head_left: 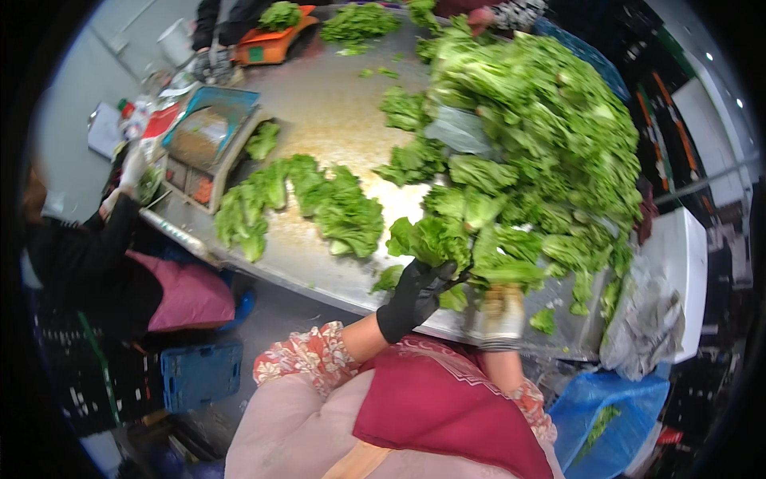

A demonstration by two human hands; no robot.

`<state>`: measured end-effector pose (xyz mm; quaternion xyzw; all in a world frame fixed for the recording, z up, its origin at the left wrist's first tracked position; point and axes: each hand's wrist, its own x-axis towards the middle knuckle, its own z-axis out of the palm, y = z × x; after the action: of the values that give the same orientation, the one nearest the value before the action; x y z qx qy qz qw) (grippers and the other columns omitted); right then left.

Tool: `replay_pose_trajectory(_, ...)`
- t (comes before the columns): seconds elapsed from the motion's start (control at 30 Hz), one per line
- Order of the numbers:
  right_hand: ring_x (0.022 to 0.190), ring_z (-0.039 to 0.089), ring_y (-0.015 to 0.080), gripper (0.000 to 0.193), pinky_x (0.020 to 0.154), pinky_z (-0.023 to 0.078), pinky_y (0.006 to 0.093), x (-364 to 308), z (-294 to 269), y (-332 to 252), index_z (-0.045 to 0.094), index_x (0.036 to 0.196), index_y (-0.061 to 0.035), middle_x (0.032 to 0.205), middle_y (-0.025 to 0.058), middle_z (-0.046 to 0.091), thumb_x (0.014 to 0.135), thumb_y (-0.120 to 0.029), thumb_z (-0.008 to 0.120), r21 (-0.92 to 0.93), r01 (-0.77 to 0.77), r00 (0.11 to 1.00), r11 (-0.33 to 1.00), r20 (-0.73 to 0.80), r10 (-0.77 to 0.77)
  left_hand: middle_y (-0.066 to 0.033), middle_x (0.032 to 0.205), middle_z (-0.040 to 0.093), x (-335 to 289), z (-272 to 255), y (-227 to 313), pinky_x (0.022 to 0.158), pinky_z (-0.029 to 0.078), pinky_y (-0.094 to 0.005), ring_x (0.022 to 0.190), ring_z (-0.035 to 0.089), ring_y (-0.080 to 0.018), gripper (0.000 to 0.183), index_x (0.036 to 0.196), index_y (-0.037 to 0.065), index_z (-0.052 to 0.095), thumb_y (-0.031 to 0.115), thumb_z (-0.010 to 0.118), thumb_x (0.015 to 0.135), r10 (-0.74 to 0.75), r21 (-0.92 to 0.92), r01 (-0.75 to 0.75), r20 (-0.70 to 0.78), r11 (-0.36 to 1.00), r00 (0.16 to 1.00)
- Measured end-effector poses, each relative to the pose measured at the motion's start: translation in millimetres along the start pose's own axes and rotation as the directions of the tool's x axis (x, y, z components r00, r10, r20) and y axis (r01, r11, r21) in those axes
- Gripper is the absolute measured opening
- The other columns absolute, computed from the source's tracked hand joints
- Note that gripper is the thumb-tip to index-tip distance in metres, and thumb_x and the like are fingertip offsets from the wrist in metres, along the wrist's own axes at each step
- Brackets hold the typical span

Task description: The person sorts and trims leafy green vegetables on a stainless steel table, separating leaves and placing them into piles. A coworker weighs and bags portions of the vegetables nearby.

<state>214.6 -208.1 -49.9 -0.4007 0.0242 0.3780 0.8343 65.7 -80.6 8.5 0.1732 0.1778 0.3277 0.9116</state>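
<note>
Head view: left hand (419,294), black-gloved, fingers closed on lettuce bunch (435,242) above near edge of table (335,108), beside leafy heap (542,136). Right hand (503,313) blurred; finger state unclear. Likely step: gathering lettuce. Next move probably needs steady hold.

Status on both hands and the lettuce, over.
Left hand holding lettuce bunch. Right hand blurred, at leaves, grip unclear. Lettuce heap crowds table beyond.

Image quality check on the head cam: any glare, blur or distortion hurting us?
Head view: glare whites out a patch of the metal table left of the lettuce pile; head view: right hand smeared, probably motion blur, left hand clearer; head view: fisheye bends the table's near edge, corners go black.
</note>
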Motion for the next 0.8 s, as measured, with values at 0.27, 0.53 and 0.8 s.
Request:
replay_pose_trajectory(0.27,0.077,0.059,0.0112,0.052,0.068,0.05,0.0225,16,-2,-66,0.048,0.12,-0.0001,0.091,0.005,0.063,0.09,-0.042,0.044,0.013,-0.272,0.898,0.962,0.364,0.249,-0.0118,0.08,0.059,10,-70,140,0.062,0.044,-0.0323,0.068,0.055,-0.0218,0.04,0.107,0.001,0.052,0.02,0.068,0.076,0.766,0.975,-0.212,0.082,0.073,0.638)
replay_pose_trajectory(0.53,0.062,0.056,0.0121,0.034,0.056,0.047,0.0233,20,64,-29,0.052,0.114,0.0002,0.087,0.0083,0.062,0.09,-0.024,0.05,-0.544,-0.15,0.913,0.825,0.243,0.326,-0.0224,0.13,0.041,11,-140,179,0.099,0.031,-0.0425,0.121,0.038,-0.0368,0.069,0.135,0.008,0.032,0.052,0.049,0.084,0.54,0.813,0.23,0.12,-0.535,0.833)
replay_pose_trajectory(0.8,0.087,0.056,0.0285,0.074,0.079,0.044,0.0371,93,111,5,0.04,0.13,-0.007,0.096,0.0159,0.057,0.067,-0.028,0.072,-0.764,0.376,0.885,-0.524,0.463,-0.04,-0.0175,0.125,0.047,1,-60,168,0.096,0.035,-0.0406,0.114,0.044,-0.0347,0.053,0.129,0.003,0.04,0.028,0.058,0.086,0.608,0.746,-0.004,0.545,-0.666,0.578)
